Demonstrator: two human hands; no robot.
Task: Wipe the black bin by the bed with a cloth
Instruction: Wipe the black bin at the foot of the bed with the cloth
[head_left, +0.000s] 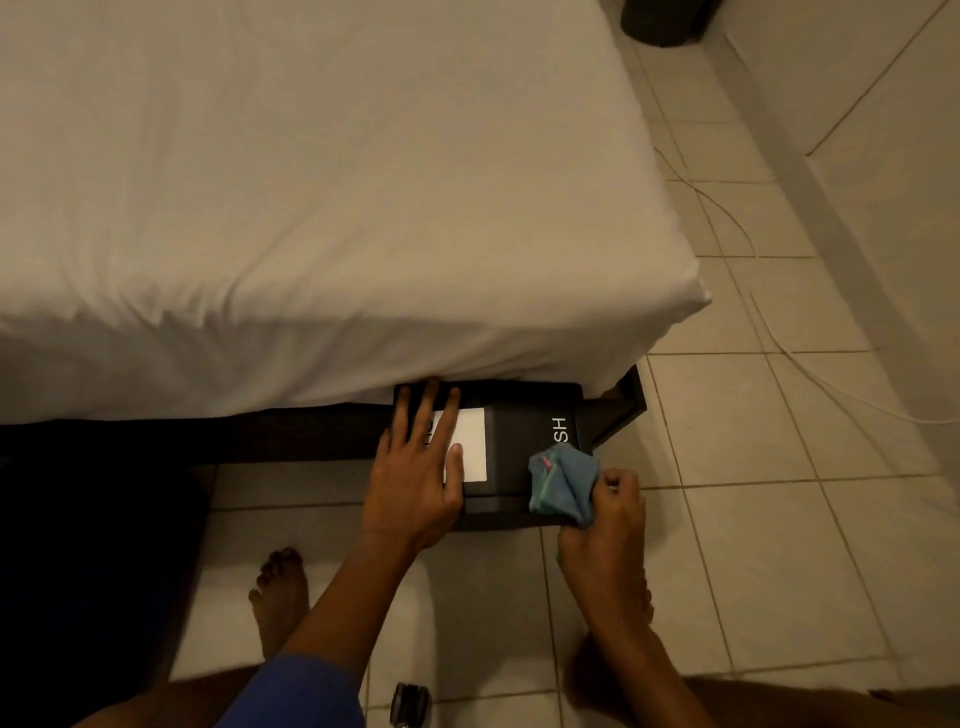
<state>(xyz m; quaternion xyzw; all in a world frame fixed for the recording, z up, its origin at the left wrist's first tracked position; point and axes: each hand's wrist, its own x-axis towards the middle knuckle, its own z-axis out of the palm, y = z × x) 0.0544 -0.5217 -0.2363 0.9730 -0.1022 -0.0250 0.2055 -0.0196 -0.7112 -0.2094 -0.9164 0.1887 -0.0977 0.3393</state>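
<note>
The black bin (519, 447) stands on the floor against the side of the bed, near its corner, with a white label and white letters on its lid. My left hand (418, 470) lies flat on the left part of the lid, fingers spread, partly over the label. My right hand (605, 525) grips a bunched blue cloth (563, 483) and presses it on the lid's front right corner.
The bed (311, 208) with a white sheet fills the upper left, its dark frame (260, 434) running along the floor. Beige tiles (753, 519) lie to the right, crossed by a thin white cable (769, 322). My bare feet rest on the tiles below. A dark object (667, 21) sits at the top.
</note>
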